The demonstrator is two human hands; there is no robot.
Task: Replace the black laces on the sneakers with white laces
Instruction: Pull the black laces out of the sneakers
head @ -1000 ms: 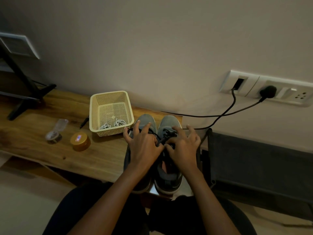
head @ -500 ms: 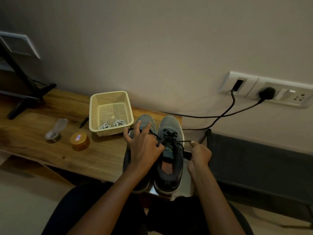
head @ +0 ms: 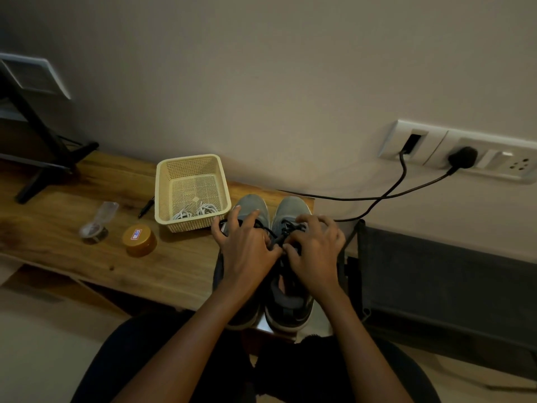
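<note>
Pinching black lace (head: 278, 239) w/ R hand (head: 313, 251), L hand (head: 247, 247) splayed on sneaker (head: 250, 203), label (head: 136, 234) illegible

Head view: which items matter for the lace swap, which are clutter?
Job: sneakers, black laces, white laces, basket, left hand, right hand.
Clutter: brown jar, pen, plastic wrapper, wall cables.
</note>
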